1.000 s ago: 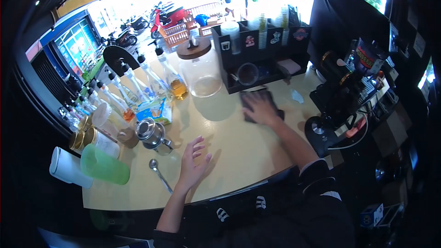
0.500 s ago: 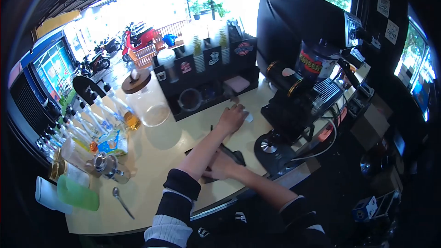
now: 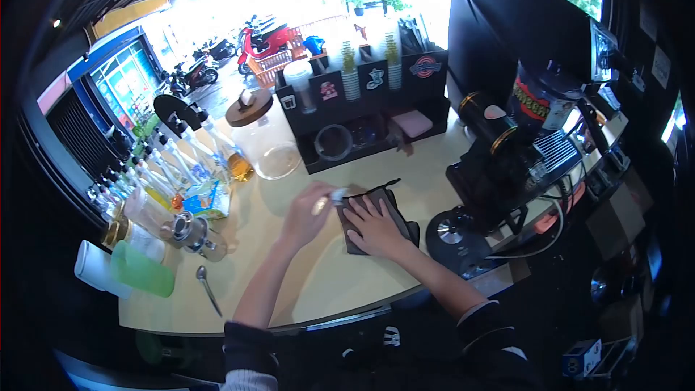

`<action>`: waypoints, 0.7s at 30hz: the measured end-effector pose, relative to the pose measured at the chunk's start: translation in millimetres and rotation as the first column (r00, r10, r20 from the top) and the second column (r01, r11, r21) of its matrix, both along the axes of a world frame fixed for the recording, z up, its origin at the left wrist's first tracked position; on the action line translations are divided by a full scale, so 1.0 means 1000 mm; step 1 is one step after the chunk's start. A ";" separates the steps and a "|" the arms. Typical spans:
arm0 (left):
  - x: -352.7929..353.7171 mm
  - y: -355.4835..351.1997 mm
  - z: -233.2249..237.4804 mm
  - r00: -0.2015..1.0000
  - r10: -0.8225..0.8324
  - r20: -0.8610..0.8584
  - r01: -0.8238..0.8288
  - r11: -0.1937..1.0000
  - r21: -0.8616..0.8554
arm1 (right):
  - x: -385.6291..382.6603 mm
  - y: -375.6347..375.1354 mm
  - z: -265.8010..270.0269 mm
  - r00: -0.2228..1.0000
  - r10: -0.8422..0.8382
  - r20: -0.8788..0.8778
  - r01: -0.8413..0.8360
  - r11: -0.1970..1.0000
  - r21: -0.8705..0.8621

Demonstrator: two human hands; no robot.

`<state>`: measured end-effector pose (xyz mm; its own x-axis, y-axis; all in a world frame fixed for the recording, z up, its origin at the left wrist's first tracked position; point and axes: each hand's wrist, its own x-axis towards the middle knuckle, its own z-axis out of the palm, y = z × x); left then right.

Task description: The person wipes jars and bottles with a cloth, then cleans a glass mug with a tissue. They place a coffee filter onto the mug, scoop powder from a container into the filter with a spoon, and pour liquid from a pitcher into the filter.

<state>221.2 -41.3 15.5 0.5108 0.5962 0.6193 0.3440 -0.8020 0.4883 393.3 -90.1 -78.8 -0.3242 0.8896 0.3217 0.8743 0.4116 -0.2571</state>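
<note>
My right hand [image 3: 378,230] lies with spread fingers on a flat, dark grey and black pouch-like item [image 3: 356,245] with a thin black strip at its top edge. To its left, my left hand [image 3: 305,211] is closed around a small whitish thing [image 3: 338,196]. Its kind is too blurred to make out. It sticks out of the fingers beside the dark item's upper left corner. A spoon [image 3: 208,288] rests on the table near the front left edge.
A black cup organizer [image 3: 365,90] stands behind my hands, with a glass jar [image 3: 276,159] beside it. Several pump bottles [image 3: 192,163] line the left side. A green pitcher [image 3: 142,268] stands at the front left. A black grinder [image 3: 463,181] is at right.
My left hand has come back from the far side, leftwards, with the small whitish thing. My right hand now lies flat on the dark item, no longer under the left forearm. The view has shifted.
</note>
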 end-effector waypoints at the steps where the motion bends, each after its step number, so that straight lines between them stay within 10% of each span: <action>1: -0.024 -0.003 0.001 0.995 0.094 0.046 -0.095 0.995 0.030 | -0.020 0.000 -0.001 0.999 -0.015 0.034 0.014 1.000 0.024; 5: -0.074 -0.030 0.003 0.945 0.302 0.129 -0.305 0.952 0.000 | -0.137 0.003 -0.002 0.837 0.541 0.083 -0.539 0.841 -0.043; 7: -0.088 -0.046 0.002 0.937 0.322 0.137 -0.323 0.946 -0.014 | -0.187 0.038 -0.017 0.892 0.443 -0.085 -0.434 0.895 0.107; 9: -0.104 -0.054 0.002 0.925 0.357 0.128 -0.356 0.934 -0.035 | -0.179 0.068 0.014 0.950 0.291 0.111 -0.280 0.954 -0.104; 11: -0.127 -0.061 0.001 0.910 0.404 0.088 -0.408 0.912 0.038 | -0.132 0.089 0.005 0.988 0.023 0.151 -0.042 0.991 0.125; 12: -0.138 -0.061 -0.005 0.903 0.418 0.099 -0.422 0.906 0.026 | -0.100 0.111 -0.015 0.982 -0.003 -0.188 0.022 0.995 0.097; 17: -0.155 -0.067 -0.011 0.903 0.418 0.101 -0.418 0.908 -0.030 | 0.046 0.096 -0.021 0.715 -0.692 -0.095 0.690 0.678 0.253; 21: -0.135 -0.057 -0.007 0.931 0.347 0.113 -0.347 0.938 -0.021 | 0.001 0.058 0.010 0.802 -0.579 0.143 0.588 0.809 -0.020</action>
<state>86.0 -98.5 8.1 0.1988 0.7241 0.6604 0.5436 -0.6422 0.5404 394.7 -32.3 -68.8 0.2290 0.9396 0.2543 0.9703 -0.1994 -0.1372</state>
